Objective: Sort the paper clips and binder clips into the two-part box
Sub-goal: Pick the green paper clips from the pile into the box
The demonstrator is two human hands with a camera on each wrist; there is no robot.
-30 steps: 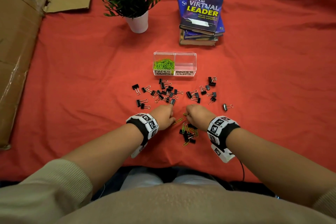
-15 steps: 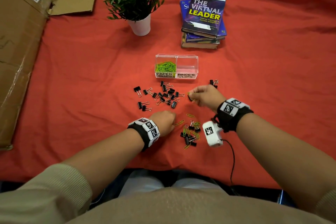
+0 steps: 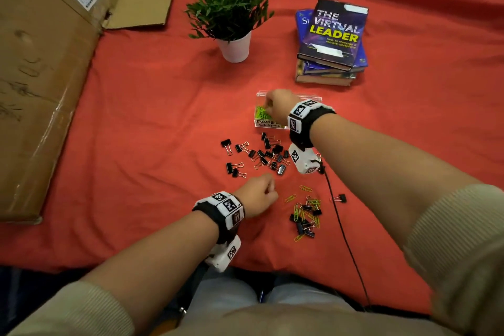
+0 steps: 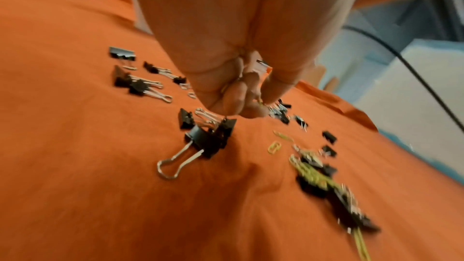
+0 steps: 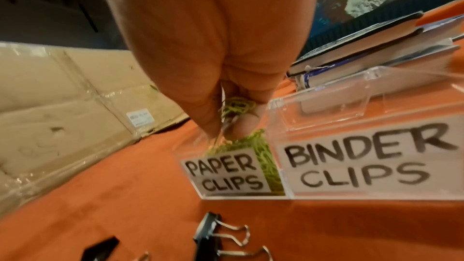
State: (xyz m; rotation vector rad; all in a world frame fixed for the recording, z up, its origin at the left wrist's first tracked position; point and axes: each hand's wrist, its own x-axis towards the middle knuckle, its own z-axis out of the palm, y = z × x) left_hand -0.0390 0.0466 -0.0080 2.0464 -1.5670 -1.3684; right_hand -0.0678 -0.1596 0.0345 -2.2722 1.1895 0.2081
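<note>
Our right hand [image 5: 226, 78] pinches green paper clips [image 5: 236, 106] over the box [image 3: 272, 124] half marked "PAPER CLIPS"; the right half reads "BINDER CLIPS". Our left hand [image 3: 256, 195] is curled; what it grips, we cannot tell.

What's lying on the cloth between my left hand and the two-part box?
A scatter of black binder clips lies between the left hand and the two-part box, seen best in the head view.
</note>
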